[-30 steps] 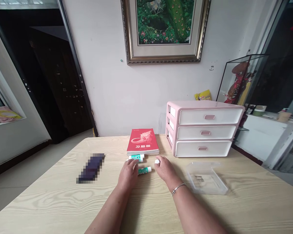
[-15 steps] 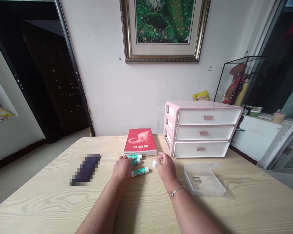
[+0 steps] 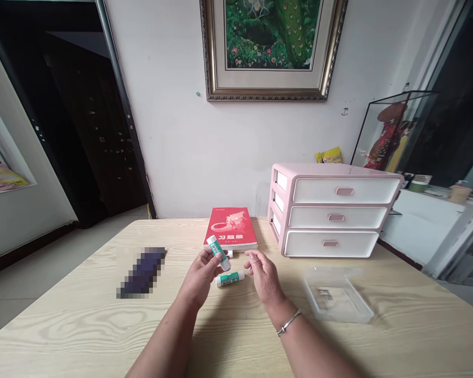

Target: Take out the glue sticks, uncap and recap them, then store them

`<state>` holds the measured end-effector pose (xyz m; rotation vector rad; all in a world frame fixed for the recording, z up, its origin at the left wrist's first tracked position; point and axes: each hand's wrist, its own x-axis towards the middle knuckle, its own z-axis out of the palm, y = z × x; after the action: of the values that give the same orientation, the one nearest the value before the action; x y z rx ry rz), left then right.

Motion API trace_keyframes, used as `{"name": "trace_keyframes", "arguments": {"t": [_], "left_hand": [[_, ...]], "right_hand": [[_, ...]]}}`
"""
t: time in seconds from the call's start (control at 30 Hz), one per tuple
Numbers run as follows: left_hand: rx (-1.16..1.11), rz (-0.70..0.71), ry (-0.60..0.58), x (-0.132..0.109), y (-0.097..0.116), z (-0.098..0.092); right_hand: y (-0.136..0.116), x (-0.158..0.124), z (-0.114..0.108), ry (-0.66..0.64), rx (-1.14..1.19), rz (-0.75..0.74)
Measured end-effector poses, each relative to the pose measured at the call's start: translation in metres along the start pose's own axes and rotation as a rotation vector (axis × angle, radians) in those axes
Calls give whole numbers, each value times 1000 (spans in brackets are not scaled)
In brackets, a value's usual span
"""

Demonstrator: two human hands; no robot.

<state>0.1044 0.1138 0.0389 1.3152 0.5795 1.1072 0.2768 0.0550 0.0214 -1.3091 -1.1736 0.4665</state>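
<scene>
My left hand [image 3: 199, 279] is shut on a green-and-white glue stick [image 3: 219, 253], holding it tilted above the table in front of the red book. A second glue stick [image 3: 230, 279] lies flat on the table between my hands. A small white end [image 3: 229, 253] shows behind the held stick, but I cannot tell what it belongs to. My right hand [image 3: 265, 276] hovers just right of the lying stick, fingers curved and apart, with nothing visible in them. The small white cap seen earlier is not visible.
A red book [image 3: 230, 228] lies on the light wood table [image 3: 102, 325] by the wall. A pink-and-white drawer unit [image 3: 331, 210] stands to the right, with a clear plastic box [image 3: 338, 296] in front of it. A pixelated dark object [image 3: 142, 273] lies to the left.
My left hand has lifted a glue stick off the table and tilted it up. The white cap near my right hand is no longer visible.
</scene>
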Motion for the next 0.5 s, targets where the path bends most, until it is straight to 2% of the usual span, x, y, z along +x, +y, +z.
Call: {"name": "trace_keyframes", "arguments": {"t": [0.1,0.3,0.4,0.5], "left_hand": [[-199,-28,-37,-5,-2,11],[-138,3,-123,-15,-2,37],[-97,16,-166,-19,-4,44],[112,59,-110,-20,-7,40]], "right_hand": [[-2,-4,10,-103,169,51],[-6,-5,19,-202,424,293],[-6,-4,18,-133,414,344],[-3,0,14,-6,300,274]]}}
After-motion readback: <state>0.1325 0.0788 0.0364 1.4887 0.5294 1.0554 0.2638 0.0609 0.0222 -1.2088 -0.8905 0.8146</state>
